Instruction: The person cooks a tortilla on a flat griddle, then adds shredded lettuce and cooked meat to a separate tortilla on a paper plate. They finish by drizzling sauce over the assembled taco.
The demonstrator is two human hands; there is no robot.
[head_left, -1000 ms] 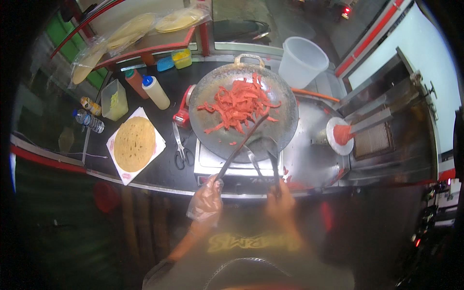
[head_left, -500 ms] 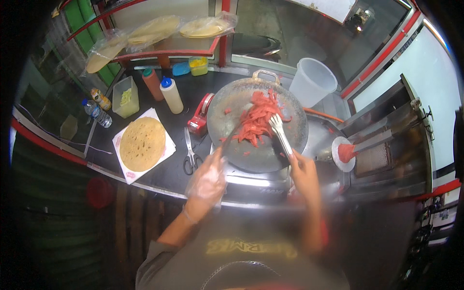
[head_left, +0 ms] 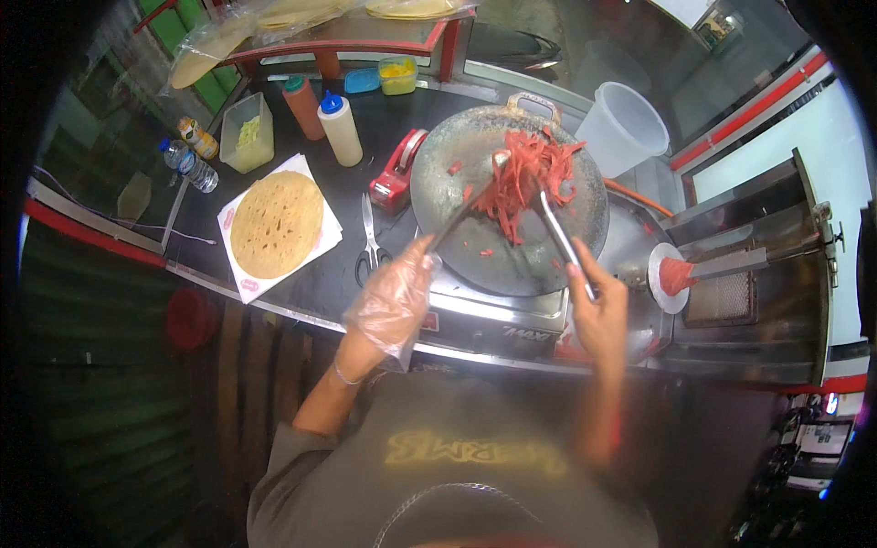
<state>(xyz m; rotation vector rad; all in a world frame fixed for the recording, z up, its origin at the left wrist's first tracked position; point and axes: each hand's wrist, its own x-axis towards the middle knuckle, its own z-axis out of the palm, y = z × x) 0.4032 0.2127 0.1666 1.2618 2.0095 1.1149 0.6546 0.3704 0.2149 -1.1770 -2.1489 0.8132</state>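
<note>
My left hand (head_left: 395, 297), in a clear plastic glove, is closed around a long, dark, narrow utensil (head_left: 461, 212); its kind is unclear. The utensil's far end reaches into reddish meat strips (head_left: 525, 187), heaped on a round grey griddle pan (head_left: 457, 247). My bare right hand (head_left: 598, 310) grips silver metal tongs (head_left: 559, 233), whose tips meet the right side of the heap. Several small red scraps lie loose on the pan. Left of the pan, scissors (head_left: 369, 233) and a red tape-dispenser-like object (head_left: 397, 173) rest on the black counter.
Round flatbread (head_left: 277, 224) lies on white paper at left. Behind it stand a tub of green shreds (head_left: 247, 134), a red sauce bottle (head_left: 303, 108), a blue-capped bottle (head_left: 340, 131) and a water bottle (head_left: 190, 166). A translucent bucket (head_left: 623, 131) and a vertical meat grill (head_left: 676, 276) are at right.
The meat strips have been gathered into a taller, tighter heap between the two utensils. The left utensil has pushed further into the heap, and the tongs have turned edge-on. The whole view has shifted slightly.
</note>
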